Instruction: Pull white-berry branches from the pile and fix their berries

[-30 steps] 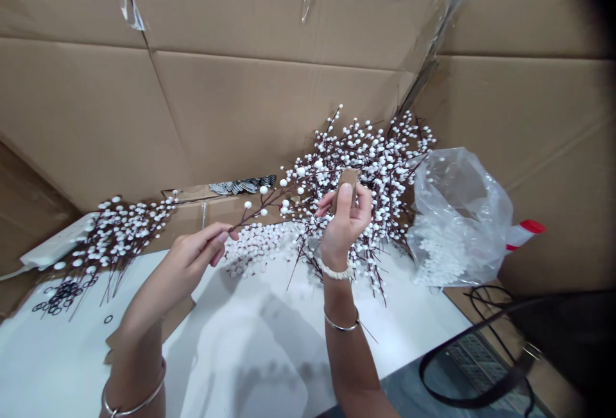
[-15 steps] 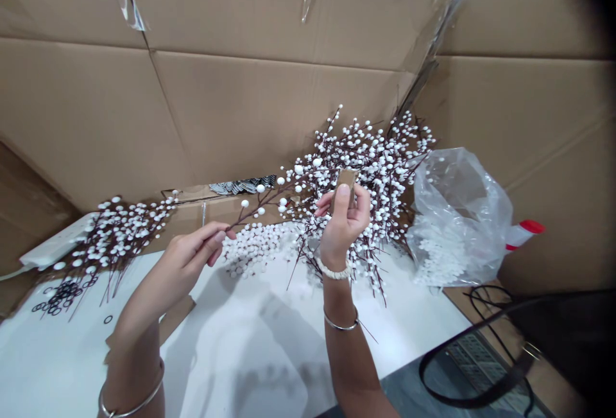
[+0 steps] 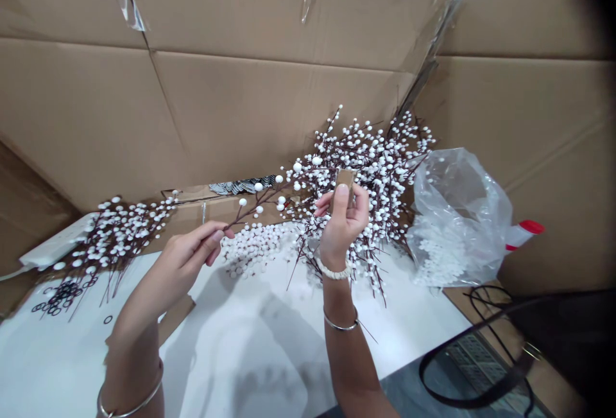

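Pinching one white-berried sprig (image 3: 258, 209) over the desk (image 3: 245, 322), the left hand (image 3: 192, 248) presses its fingers together; the right hand (image 3: 342, 219) pinches one cardboard piece (image 3: 345, 178), partly thumb-covered. The sprig's tip blends into one heap (image 3: 385, 155) behind, too tangled to count.

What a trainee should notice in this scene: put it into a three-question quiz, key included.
1. Which hand grips the stem of the thin brown twig with round white berries?
2. True or false: in the picture, the pile of small black rings lies left of the clear plastic bag of small white pieces.
3. The right hand holds: a) a black ring; b) a small brown cardboard-like piece; c) the plastic bag.

Key: 1. The left hand. 2. True. 3. b.
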Demonstrator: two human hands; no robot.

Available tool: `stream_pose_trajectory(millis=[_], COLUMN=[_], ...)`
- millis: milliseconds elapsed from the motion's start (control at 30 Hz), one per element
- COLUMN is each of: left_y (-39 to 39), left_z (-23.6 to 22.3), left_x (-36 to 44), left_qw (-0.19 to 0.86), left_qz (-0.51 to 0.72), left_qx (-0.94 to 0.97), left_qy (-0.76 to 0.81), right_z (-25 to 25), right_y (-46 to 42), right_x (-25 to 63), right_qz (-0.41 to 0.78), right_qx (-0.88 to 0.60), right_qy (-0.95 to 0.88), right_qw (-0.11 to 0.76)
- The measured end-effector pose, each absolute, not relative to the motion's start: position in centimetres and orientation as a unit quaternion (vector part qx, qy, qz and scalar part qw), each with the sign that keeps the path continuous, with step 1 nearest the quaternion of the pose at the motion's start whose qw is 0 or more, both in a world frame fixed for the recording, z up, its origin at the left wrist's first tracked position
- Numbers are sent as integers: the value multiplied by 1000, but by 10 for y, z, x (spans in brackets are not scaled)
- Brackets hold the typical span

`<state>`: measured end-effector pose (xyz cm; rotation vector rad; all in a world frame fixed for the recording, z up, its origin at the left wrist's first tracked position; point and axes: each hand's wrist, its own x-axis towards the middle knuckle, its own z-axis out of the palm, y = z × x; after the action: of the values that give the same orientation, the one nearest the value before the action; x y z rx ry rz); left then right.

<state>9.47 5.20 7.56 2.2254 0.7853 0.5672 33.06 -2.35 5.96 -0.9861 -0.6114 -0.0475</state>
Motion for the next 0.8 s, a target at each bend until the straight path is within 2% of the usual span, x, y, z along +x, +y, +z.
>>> stream_pose_trajectory(millis=[800], left_y=[56], left_z=[73], left_x=[94], left_qw=[363], left_qz=[237], left_qx=[844], left_qy=[314], right_z=[59], right_y=[-22], right_x=[333], right_qz=[-14], right_qx=[-449], right_qy=[-289], right_qw=[845])
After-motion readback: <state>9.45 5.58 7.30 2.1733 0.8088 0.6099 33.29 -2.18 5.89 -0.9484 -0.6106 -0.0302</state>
